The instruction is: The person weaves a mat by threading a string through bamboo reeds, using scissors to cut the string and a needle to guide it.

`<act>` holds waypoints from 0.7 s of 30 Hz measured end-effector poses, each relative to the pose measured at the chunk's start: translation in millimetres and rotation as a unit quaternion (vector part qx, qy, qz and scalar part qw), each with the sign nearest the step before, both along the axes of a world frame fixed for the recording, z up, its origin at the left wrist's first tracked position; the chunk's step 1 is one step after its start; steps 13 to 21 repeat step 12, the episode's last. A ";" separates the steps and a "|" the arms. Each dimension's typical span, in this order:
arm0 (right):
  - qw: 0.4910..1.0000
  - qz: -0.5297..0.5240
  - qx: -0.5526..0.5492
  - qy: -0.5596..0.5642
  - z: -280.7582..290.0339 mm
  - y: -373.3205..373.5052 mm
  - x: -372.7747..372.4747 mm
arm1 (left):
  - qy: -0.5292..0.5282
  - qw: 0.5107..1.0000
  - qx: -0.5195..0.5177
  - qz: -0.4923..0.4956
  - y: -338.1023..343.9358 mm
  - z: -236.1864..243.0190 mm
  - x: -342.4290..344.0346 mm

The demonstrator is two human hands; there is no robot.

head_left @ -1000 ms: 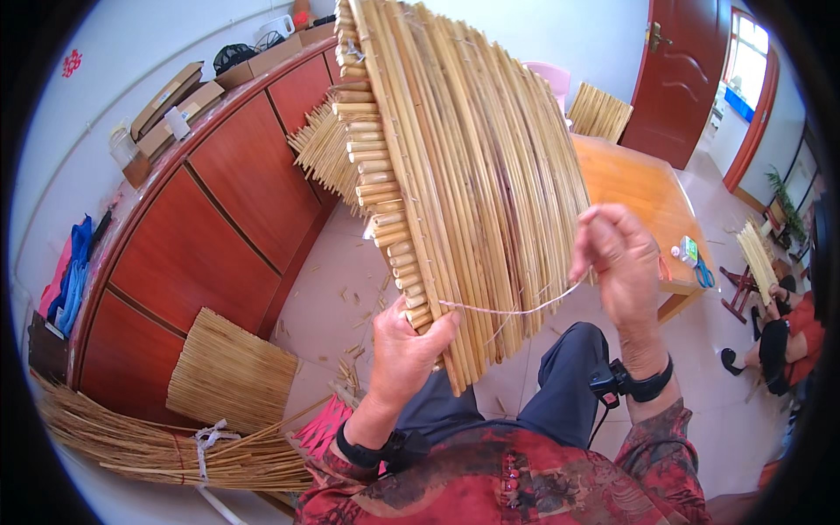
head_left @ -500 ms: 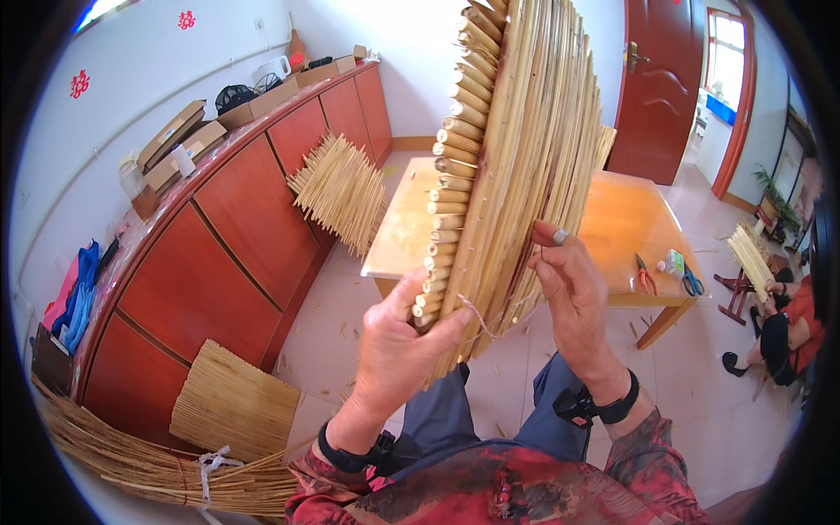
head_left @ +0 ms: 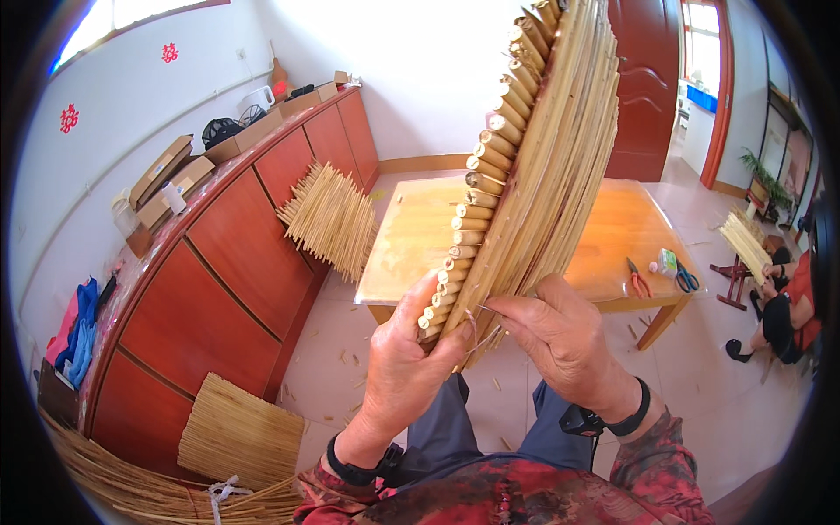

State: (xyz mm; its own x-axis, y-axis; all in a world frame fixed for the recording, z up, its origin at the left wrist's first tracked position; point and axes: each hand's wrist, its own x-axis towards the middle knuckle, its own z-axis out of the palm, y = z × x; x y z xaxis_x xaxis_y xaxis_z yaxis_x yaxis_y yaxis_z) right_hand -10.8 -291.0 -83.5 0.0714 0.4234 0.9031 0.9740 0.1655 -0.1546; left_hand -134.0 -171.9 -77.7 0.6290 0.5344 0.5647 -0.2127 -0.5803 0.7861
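Note:
I hold up a woven panel of pale yellow stalks (head_left: 525, 166), seen nearly edge-on, with the cut stalk ends in a row facing me. My left hand (head_left: 404, 367) grips its lower edge from the left. My right hand (head_left: 560, 337) rests against the lower right side, fingers pinching a thin string at the stalks. Both wrists carry black bands. The panel hides part of the wooden table (head_left: 621, 245) behind it.
A long red-brown cabinet (head_left: 210, 280) runs along the left wall with boxes on top. Stalk bundles lean on it (head_left: 332, 219) and lie on the floor (head_left: 236, 437). Pliers and scissors (head_left: 656, 271) lie on the table. Another person (head_left: 787, 306) sits at the right.
The panel has turned from broad-side to nearly edge-on and risen. My right hand moved from pulling the string out at the right to close against the panel's lower edge.

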 end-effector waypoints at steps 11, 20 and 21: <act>1.000 0.016 -0.013 -0.013 5.4 3.3 9.9 | 0.002 0.999 -0.024 -0.032 15.1 -0.8 7.3; 0.997 0.040 -0.009 0.067 6.1 2.3 12.6 | 0.003 0.999 -0.023 -0.030 16.0 -0.8 7.1; 0.997 0.040 -0.009 0.067 6.1 2.3 12.6 | 0.003 0.999 -0.023 -0.030 16.0 -0.8 7.1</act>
